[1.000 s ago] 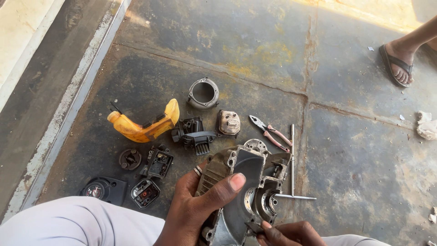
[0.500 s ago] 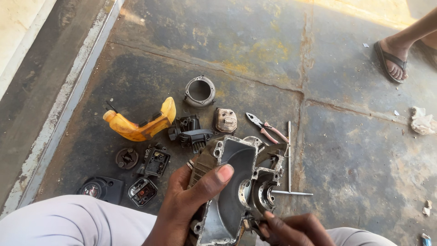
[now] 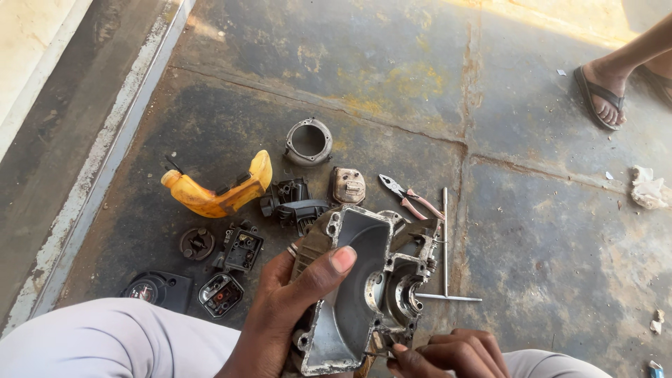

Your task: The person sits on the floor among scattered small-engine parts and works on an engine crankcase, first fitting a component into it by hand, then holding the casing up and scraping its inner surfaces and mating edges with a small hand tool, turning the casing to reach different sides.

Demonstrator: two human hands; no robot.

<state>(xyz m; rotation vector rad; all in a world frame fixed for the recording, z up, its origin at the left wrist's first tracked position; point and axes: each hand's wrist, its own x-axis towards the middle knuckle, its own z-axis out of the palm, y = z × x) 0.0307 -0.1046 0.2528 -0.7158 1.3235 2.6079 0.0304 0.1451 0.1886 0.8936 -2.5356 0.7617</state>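
Engine casing: the grey cast-metal casing half (image 3: 357, 287) is held up off the floor at the bottom centre, its hollow side facing the camera.
Left hand: the left hand (image 3: 294, 308) wraps the casing's 9 o'clock edge, thumb laid across the hollow, fingers closed around the back.
Right hand: the right hand (image 3: 448, 353) sits at the casing's 5 o'clock corner, fingers pinched shut on a small slim tool whose kind cannot be told.
Long axis: it runs from about 7 o'clock to 1 o'clock, the narrower end pointing away toward 1 o'clock.
Handling: it looks rigid and fairly heavy, probably oily and slick, with sharp flange edges; the thick outer rim seems the safest hold, not the bearing bore.
Floor: stained concrete floor (image 3: 546, 231) carries the loose parts.
At 11 o'clock: a yellow plastic handle (image 3: 217, 192), a round metal ring (image 3: 308, 142) and a black finned part (image 3: 294, 203).
At 1 o'clock: red-handled pliers (image 3: 413, 199) and a T-shaped wrench (image 3: 445, 245), just beside the casing.
At 9 o'clock: small black housings (image 3: 241, 248).
Far corner: another person's sandalled foot (image 3: 602, 98), well apart.
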